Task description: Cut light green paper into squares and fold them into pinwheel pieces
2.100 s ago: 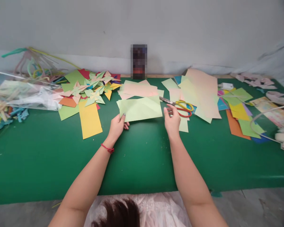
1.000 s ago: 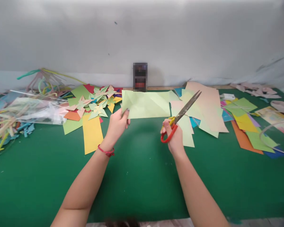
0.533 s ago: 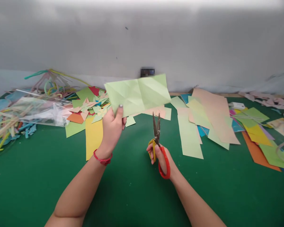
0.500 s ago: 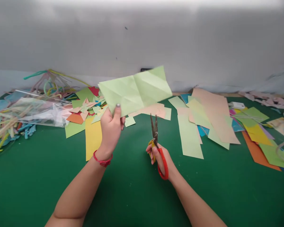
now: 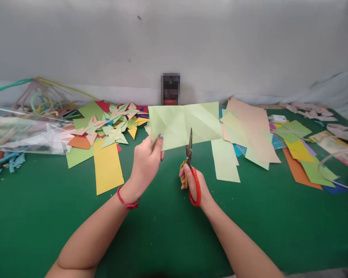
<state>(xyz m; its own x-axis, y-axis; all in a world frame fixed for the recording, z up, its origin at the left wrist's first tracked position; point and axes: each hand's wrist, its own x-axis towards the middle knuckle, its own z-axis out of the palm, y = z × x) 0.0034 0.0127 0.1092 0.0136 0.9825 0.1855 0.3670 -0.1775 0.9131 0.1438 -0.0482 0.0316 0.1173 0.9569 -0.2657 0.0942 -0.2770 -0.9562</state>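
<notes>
Clearly, the light green sheet (image 5: 174, 125), creased all over, was up off the table (image 5: 162, 239), in front of the middle of its back edge. The left hand (image 5: 147, 156) pinched the sheet's lower left corner, thumb in front; a red bracelet (image 5: 127, 201) circled that wrist. The right hand (image 5: 195, 183) was curled round the handles of the scissors (image 5: 188, 156), which pointed upward. One blade showed in front of the sheet; the other seemed partly hidden behind its lower edge. Folded paper shapes (image 5: 116, 135) lay heaped toward the table's back left corner, overlapping a yellow paper (image 5: 108, 166).
</notes>
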